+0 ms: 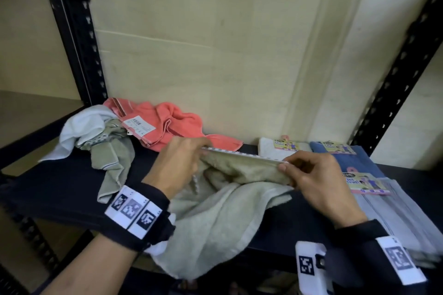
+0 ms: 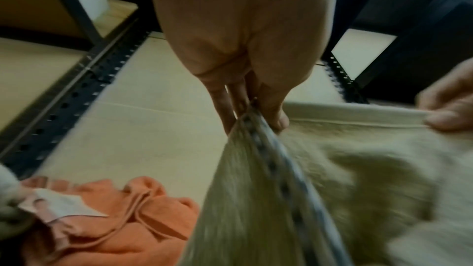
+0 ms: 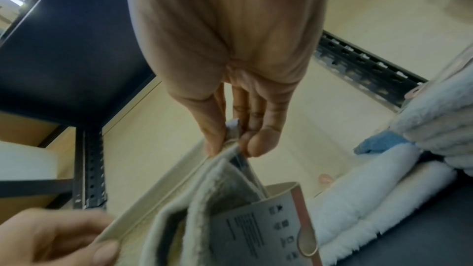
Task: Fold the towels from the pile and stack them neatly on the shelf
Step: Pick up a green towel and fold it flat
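Left hand (image 1: 178,160) and right hand (image 1: 311,175) pinch the beige towel's (image 1: 230,199) taut edge.

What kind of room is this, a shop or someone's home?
Probably a storeroom or stock area, though I can't be sure: a black slotted-steel shelf against a bare wall, and towels with retail tags, like the coral towel and folded blue towel.

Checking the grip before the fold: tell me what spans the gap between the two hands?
In the head view, the pale green towel's taut hemmed edge runs from left hand to right hand.
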